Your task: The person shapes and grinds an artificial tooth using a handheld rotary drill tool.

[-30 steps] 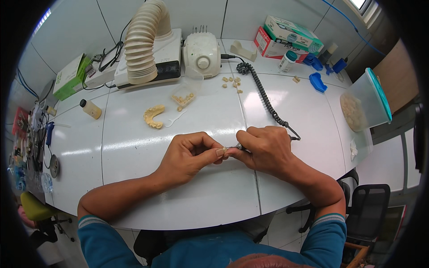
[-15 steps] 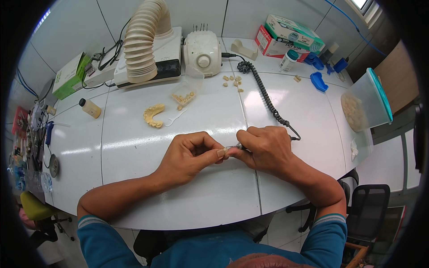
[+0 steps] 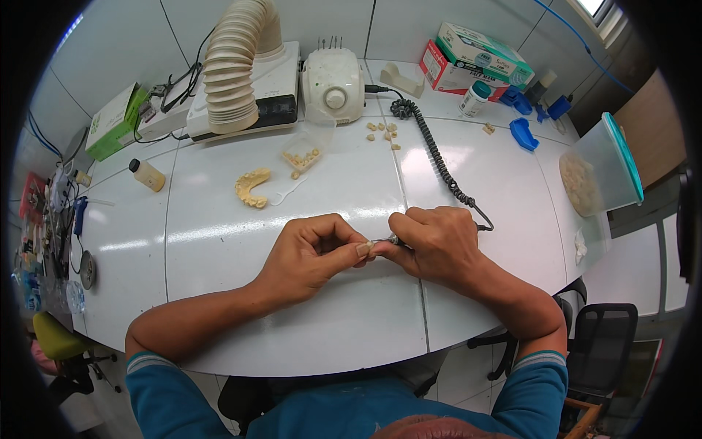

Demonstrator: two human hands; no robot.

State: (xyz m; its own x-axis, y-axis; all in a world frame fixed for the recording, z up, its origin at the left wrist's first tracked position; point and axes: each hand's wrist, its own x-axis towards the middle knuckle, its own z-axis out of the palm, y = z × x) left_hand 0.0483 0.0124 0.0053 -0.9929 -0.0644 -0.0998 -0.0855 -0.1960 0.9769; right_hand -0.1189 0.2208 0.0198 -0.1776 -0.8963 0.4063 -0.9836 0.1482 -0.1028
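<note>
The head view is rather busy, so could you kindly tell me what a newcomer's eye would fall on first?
Probably the bare hands meeting mid-picture above the white table: the left hand pinches a small pale piece, and the right hand holds a slim metal-tipped tool to it. Next, perhaps, the ribbed cream hose at upper left and the coiled black cord right of centre, leading down toward the right hand.

Both hands [image 3: 311, 256] [image 3: 441, 245] pinch close together, fingers [image 3: 414, 227] curled, forearms [image 3: 208, 311] angled inward.
</note>
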